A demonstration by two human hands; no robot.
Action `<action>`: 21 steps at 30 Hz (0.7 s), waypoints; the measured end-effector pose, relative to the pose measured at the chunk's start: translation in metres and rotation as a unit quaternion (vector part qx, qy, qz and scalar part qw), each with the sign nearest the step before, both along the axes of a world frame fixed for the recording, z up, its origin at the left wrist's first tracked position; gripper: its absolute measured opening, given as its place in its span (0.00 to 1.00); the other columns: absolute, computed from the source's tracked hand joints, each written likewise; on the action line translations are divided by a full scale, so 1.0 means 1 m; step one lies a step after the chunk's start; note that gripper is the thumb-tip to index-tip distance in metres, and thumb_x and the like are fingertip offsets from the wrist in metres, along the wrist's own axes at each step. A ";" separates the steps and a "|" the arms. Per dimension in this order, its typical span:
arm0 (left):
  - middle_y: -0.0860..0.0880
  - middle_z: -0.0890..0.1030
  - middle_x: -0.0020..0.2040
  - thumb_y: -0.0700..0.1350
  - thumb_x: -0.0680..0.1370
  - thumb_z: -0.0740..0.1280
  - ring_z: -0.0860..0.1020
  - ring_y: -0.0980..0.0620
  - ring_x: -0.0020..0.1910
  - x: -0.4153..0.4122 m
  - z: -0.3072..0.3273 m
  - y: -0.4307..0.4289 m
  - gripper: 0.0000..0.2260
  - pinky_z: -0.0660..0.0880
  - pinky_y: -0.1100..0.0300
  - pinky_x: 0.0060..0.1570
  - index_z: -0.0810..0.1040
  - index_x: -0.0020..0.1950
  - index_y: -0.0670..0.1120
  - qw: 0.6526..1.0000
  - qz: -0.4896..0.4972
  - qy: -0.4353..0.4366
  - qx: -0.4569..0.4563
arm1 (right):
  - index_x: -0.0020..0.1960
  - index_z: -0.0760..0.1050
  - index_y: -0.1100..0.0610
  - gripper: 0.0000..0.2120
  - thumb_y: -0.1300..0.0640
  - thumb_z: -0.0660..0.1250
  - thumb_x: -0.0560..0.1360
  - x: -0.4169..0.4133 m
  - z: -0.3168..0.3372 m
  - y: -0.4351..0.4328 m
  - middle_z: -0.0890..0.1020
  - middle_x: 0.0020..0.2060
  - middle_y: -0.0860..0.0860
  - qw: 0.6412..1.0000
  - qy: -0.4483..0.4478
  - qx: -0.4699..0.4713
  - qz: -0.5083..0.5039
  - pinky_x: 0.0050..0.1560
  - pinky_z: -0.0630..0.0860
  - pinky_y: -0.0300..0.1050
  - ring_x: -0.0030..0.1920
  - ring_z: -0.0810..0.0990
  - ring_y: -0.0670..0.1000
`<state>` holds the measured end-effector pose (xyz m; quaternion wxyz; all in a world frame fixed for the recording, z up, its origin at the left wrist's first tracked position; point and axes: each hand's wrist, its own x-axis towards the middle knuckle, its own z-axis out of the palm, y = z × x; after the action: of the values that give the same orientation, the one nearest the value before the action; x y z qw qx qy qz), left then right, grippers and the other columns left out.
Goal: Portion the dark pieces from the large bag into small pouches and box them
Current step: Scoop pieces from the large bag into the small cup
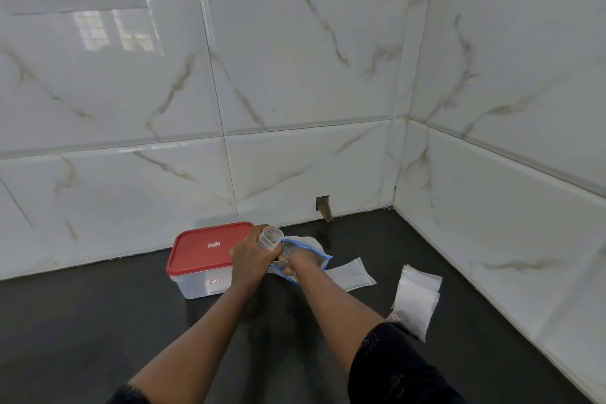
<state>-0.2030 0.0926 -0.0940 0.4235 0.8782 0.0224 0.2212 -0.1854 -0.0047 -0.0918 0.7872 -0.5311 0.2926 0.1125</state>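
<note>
The large clear bag [319, 254] with a blue zip edge lies on the dark counter, its mouth held wide. My right hand [300, 261] is pushed inside that mouth, its fingers mostly hidden by the plastic. My left hand [252, 254] grips a small clear plastic cup [270, 237] just left of the bag's opening. A clear box with a red lid [205, 251] stands closed to the left, touching my left wrist. One flat small pouch [351, 275] lies right of the bag. A stack of small pouches [414, 302] lies farther right; dark pieces show at its near corner.
The dark counter [131, 321] ends at white marble-tiled walls behind and on the right, meeting in a corner [393, 207]. A small hole in the tile [323, 205] sits just above the counter behind the bag.
</note>
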 end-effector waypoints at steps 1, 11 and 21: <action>0.52 0.81 0.47 0.51 0.71 0.72 0.77 0.53 0.45 -0.001 0.000 -0.002 0.16 0.74 0.46 0.54 0.76 0.57 0.50 1.000 0.003 0.003 0.002 | 0.72 0.62 0.63 0.20 0.62 0.54 0.80 -0.005 0.004 -0.002 0.72 0.67 0.58 1.000 0.002 0.003 0.014 0.58 0.77 0.45 0.50 0.76 0.51; 0.50 0.80 0.49 0.52 0.73 0.68 0.76 0.47 0.51 -0.014 0.005 -0.025 0.16 0.65 0.50 0.56 0.73 0.60 0.51 0.998 0.034 0.056 0.023 | 0.68 0.68 0.62 0.16 0.63 0.53 0.81 -0.032 0.028 -0.027 0.73 0.65 0.59 0.993 0.004 -0.112 -0.035 0.60 0.75 0.48 0.63 0.75 0.58; 0.48 0.77 0.59 0.56 0.72 0.69 0.73 0.47 0.59 -0.026 -0.006 -0.045 0.24 0.62 0.52 0.56 0.69 0.66 0.51 0.994 -0.003 0.099 0.042 | 0.59 0.75 0.64 0.12 0.63 0.66 0.76 -0.050 0.032 -0.097 0.80 0.55 0.57 0.926 -0.055 -0.370 0.056 0.21 0.69 0.29 0.37 0.81 0.47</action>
<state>-0.2287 0.0475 -0.0997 0.3830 0.9128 0.0522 0.1321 -0.2351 -0.1013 -0.0601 0.5423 -0.8055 0.2389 0.0108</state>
